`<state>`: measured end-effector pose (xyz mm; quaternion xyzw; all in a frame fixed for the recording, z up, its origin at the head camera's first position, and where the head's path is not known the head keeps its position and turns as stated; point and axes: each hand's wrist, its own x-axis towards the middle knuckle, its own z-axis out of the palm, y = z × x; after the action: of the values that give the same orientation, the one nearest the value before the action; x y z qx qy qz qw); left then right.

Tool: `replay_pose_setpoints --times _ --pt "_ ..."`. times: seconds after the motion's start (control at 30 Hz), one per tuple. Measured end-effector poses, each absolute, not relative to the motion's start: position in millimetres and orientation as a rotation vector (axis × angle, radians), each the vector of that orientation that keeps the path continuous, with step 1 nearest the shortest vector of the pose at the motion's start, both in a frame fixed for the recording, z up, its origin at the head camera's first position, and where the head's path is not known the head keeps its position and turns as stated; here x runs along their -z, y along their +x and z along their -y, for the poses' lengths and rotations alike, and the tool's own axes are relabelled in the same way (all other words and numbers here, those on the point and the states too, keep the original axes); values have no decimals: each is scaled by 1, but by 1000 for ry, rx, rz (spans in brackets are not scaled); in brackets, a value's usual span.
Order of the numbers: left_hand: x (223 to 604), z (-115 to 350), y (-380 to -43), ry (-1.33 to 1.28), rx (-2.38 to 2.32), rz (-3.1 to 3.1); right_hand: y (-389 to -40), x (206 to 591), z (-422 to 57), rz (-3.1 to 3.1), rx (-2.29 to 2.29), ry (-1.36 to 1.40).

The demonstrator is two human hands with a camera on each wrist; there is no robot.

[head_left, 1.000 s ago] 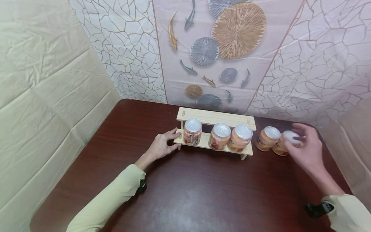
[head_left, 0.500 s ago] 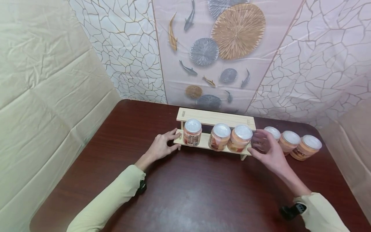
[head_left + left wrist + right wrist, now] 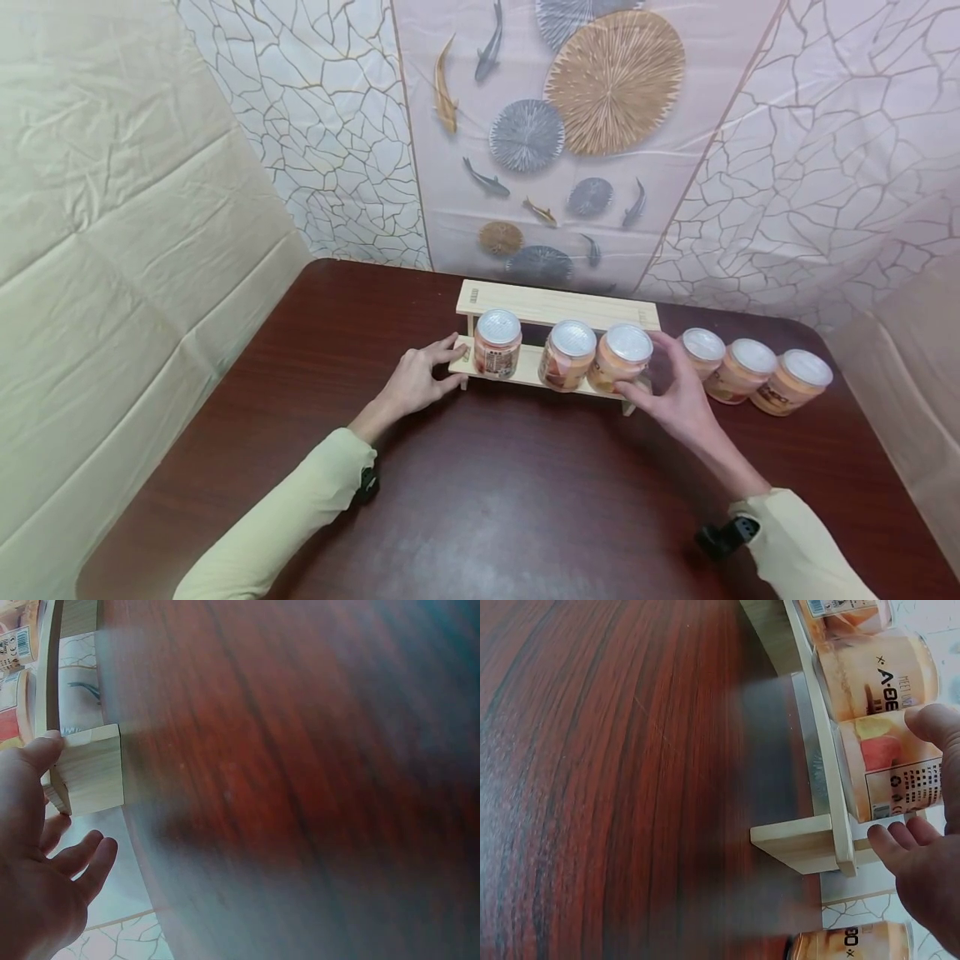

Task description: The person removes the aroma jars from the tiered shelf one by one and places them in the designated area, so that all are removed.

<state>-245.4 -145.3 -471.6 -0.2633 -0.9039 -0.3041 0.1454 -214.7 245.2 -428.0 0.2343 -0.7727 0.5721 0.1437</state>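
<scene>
Head view: a pale wooden two-tier rack stands on a dark red-brown, wood-grain surface, before a pale printed cloth with fish and round ribbed shapes. On its lower tier stand three peach-coloured, clear-walled jars with silvery round lids: a left jar, then, past a gap, a middle jar and a right jar close together. The left hand pinches the rack's left end between thumb and fingers. The right hand is curved around the right jar, thumb at the front and a finger behind. Three similar jars stand in a slanting row on the surface, right of the rack.

Left wrist view: the thumb presses the lower tier's edge near its corner, just above a block-like wooden leg; the other fingers are bent, two of them clear of the wood. Parts of two jars show beyond the thumb.

Right wrist view: the thumb lies against the right jar's printed label, with the other fingertips beside its lower end. The jar sits on the lower tier, next to the middle jar.
</scene>
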Motion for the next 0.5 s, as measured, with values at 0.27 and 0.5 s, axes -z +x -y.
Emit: replay_pose_setpoints --times 0.27,0.5 --pt "473 146 -246 -754 882 2598 -218 427 -242 2305 -1336 624" --pt "473 145 -246 -759 884 2590 -219 428 -242 2336 -1295 580"
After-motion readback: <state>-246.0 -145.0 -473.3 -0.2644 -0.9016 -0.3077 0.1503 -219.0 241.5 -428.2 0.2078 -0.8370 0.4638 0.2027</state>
